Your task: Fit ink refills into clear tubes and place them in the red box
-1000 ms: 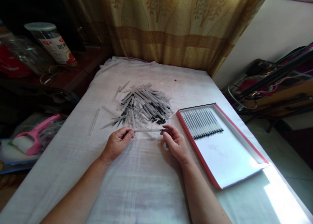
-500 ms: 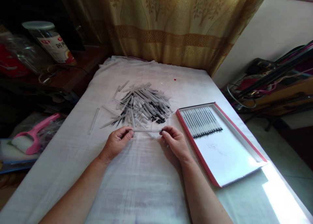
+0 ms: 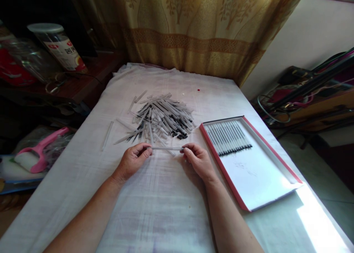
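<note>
My left hand (image 3: 133, 161) and my right hand (image 3: 198, 160) each pinch one end of a thin clear pen refill tube (image 3: 166, 148), held level just above the white cloth (image 3: 155, 208). Right behind it lies a pile of clear tubes and black parts (image 3: 162, 116). A red-edged shallow box (image 3: 276, 161) sits to the right of my right hand. At the box's far end lies a neat row of finished refills (image 3: 228, 138) with black tips.
One loose tube (image 3: 106, 136) lies left of the pile. A dark side table with a clear jar (image 3: 59, 46) stands at the left, a pink-handled tool (image 3: 38, 150) below it. Curtain (image 3: 193, 28) at the back, cables and clutter (image 3: 304, 94) at the right.
My right hand has slid slightly left along the tube, closing the gap between the hands a little. The left hand has stayed put.
</note>
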Tool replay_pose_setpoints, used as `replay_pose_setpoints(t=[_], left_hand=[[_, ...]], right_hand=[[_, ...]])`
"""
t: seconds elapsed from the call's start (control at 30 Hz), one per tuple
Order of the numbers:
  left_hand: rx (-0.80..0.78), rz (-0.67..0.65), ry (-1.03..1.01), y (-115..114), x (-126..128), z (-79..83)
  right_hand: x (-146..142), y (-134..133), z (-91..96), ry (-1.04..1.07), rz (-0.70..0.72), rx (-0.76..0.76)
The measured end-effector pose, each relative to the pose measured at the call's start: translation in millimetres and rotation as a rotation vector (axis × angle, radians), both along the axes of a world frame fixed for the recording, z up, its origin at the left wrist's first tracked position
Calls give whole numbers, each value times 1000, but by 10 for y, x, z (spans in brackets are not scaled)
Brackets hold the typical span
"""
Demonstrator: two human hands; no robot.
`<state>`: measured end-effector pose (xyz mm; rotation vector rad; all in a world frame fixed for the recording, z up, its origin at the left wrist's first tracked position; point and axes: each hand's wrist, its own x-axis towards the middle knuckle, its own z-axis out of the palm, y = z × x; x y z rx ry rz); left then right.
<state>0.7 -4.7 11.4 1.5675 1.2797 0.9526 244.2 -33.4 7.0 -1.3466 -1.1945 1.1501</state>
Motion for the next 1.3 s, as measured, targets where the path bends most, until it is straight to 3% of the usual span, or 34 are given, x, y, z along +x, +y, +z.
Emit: replay_pose_setpoints(t=[0.13, 0.33, 0.5, 0.7, 1.03, 1.3], left_hand=[[-13, 7, -10, -2, -3, 8], [-12, 10, -37, 10, -5, -16], [-40, 10, -40, 8, -1, -10], [-59, -11, -64, 12, -11, -16], [35, -28, 65, 16, -19, -28], [0, -7, -8, 27, -6, -66]], right_hand=[[-10, 0, -21, -116, -11, 15], [0, -13, -12, -7, 24, 3], [-16, -10, -2, -162, 4, 35], [1, -12, 6, -241, 77, 58], [-29, -25, -36, -248, -19, 115], [-10, -18, -58, -240, -15, 112]])
